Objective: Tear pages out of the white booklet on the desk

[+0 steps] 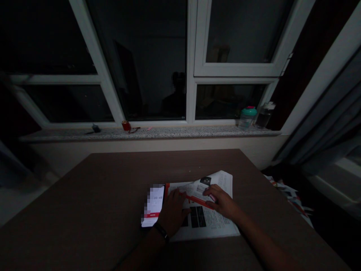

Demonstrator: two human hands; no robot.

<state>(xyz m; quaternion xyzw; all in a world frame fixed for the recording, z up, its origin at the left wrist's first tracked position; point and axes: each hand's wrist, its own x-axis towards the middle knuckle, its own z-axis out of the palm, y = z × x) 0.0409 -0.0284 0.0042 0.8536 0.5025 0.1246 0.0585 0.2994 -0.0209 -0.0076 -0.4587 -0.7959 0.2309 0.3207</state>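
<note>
A printed paper sheet (210, 222) lies on the brown table (98, 195), its far corner curled up. My left hand (172, 214) rests flat on the sheet's left part with the fingers spread, beside a lit phone (153, 205). My right hand (222, 201) lies on the sheet's right part with its fingers curled on a thin red pen or strip (197, 200), which runs across the paper between both hands. A dark band sits on my left wrist.
A stone windowsill (146, 132) behind the table carries a small red object (125, 125), a teal-lidded jar (247, 116) and a clear bottle (265, 114). Dark windows stand above. Curtains and scattered papers (290, 195) are at the right.
</note>
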